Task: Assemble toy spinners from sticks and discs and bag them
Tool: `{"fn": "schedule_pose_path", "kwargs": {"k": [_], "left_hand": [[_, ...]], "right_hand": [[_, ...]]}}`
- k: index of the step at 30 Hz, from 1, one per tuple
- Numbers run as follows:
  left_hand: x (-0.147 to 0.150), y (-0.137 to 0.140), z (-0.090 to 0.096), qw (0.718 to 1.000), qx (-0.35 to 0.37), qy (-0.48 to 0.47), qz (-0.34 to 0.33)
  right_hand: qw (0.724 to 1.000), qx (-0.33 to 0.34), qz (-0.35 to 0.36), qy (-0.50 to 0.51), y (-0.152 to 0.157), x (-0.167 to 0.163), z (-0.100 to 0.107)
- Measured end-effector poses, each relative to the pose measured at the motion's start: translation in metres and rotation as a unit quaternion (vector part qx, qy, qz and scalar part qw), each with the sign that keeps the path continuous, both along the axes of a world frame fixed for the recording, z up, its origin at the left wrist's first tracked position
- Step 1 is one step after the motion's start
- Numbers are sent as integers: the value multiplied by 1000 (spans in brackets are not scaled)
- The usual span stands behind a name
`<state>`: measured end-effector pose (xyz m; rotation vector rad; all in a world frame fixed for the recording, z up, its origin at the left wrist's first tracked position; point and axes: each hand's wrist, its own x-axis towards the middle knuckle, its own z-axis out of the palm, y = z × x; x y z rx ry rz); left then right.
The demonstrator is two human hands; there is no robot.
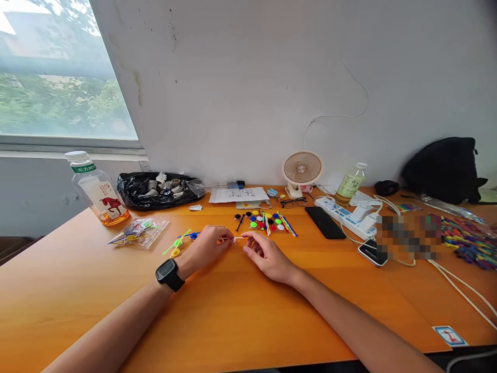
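Observation:
Between my two hands is a thin white plastic stick [239,238]. My left hand [209,247], with a black watch on its wrist, is closed in a pinch on the stick's left part; a small white piece shows at its fingertips. My right hand [269,258] has curled fingers at the stick's right end, index fingertip against it. Just left of my left hand lie colored sticks with discs: a green stick [176,242], a blue disc [193,236] and a yellow disc [176,253]. Beyond my hands are several loose colored discs [253,225] and a bundle of sticks [287,225].
Left are a clear bag of parts [140,233], a large bottle [101,199] and a black plastic bag [128,194]. Behind stand papers [237,195] and a fan [302,168]. Right are a black phone [325,223], a power strip [345,217], cables and a colorful pile [469,241].

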<state>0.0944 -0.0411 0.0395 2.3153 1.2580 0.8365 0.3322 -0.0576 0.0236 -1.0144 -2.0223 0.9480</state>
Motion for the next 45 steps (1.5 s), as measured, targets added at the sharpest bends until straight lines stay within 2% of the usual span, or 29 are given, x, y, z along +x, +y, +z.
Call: {"fn": "schedule_pose_path", "kwargs": {"k": [4,8,13,16,23,29,36,45], "left_hand": [[9,-14,5,997,-23,-11,-74],[18,-25,7,992,-28,-15,-122],[18,-26,1,994,-8,-17,-111],[18,-25,-1,993,-6,-19,-117],[20,-26,-2,993,1,-26,-116],[21,-25,-6,995,8,-18,-97],[20,-26,-9,998,10,-3,-70],[18,-27,-3,995,39,21,-91]], "right_hand": [[997,72,-23,-17,-1,2,6],[996,57,-2,-63,0,6,9],[997,14,37,-66,0,7,9],[998,-11,36,-50,0,7,7],[999,7,-6,-32,5,7,3],[999,18,-13,-25,7,7,2],[1000,-25,6,-18,9,10,5],[999,-48,-4,-2,13,10,-2]]}}
